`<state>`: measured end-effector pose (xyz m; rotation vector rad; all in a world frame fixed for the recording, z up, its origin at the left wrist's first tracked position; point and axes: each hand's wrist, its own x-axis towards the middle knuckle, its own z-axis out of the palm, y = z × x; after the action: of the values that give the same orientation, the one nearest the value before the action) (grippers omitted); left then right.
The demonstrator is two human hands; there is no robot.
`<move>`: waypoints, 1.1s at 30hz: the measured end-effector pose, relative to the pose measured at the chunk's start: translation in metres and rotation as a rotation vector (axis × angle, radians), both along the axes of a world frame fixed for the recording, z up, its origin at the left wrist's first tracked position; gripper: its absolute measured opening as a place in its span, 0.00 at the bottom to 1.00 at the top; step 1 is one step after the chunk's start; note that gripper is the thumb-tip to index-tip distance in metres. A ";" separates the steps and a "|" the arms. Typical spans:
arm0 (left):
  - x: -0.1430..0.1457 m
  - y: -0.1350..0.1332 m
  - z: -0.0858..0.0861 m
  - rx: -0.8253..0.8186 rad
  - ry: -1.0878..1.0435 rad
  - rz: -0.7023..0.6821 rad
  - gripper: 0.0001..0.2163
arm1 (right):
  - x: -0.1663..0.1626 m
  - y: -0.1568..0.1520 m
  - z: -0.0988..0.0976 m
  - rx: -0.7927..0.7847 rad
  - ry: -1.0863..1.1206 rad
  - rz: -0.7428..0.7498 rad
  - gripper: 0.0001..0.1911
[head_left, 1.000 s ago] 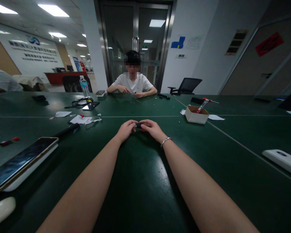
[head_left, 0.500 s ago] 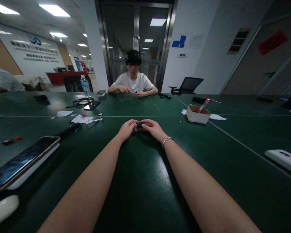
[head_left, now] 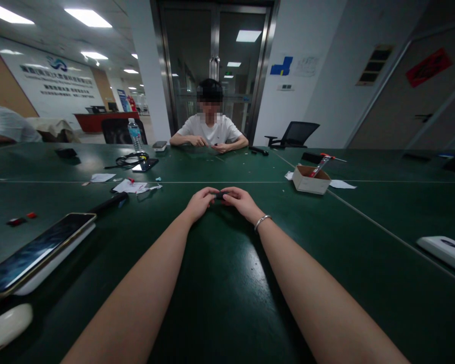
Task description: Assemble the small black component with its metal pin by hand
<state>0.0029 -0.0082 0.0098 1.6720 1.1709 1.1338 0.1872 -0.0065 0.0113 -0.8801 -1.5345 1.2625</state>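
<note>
Both hands meet over the middle of the dark green table (head_left: 220, 283). Between them is a small black object (head_left: 220, 195), too small and too covered by fingers to name. My left hand (head_left: 200, 205) is closed, its thumb and fingers pinching the object's left end. My right hand (head_left: 241, 202), with a silver bracelet (head_left: 263, 222) at the wrist, is closed around its right end. The fingertips of the two hands nearly touch.
On the left lie a phone on a white block (head_left: 41, 253), a black rod (head_left: 108, 203) and paper scraps (head_left: 131, 186). Right of my hands stands an open small box (head_left: 311, 183) with a red-ended tool. A person in a white shirt (head_left: 211, 129) sits opposite. A bottle (head_left: 135, 135) stands far left.
Both hands stay on the black object in nearly the same pose, the fingers shifting only slightly. The whole view has moved a little.
</note>
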 end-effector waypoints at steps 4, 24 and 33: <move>0.000 -0.002 0.002 -0.028 -0.025 -0.015 0.15 | -0.001 -0.001 0.001 -0.004 0.014 -0.006 0.16; 0.002 -0.004 0.004 -0.036 -0.024 0.023 0.13 | -0.001 -0.003 0.004 -0.032 0.024 -0.027 0.14; 0.000 0.001 -0.002 0.001 -0.017 0.030 0.13 | -0.001 -0.003 0.003 -0.023 0.018 -0.023 0.14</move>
<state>0.0028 -0.0076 0.0081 1.6467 1.1888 1.1655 0.1857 -0.0091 0.0145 -0.8964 -1.4947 1.2711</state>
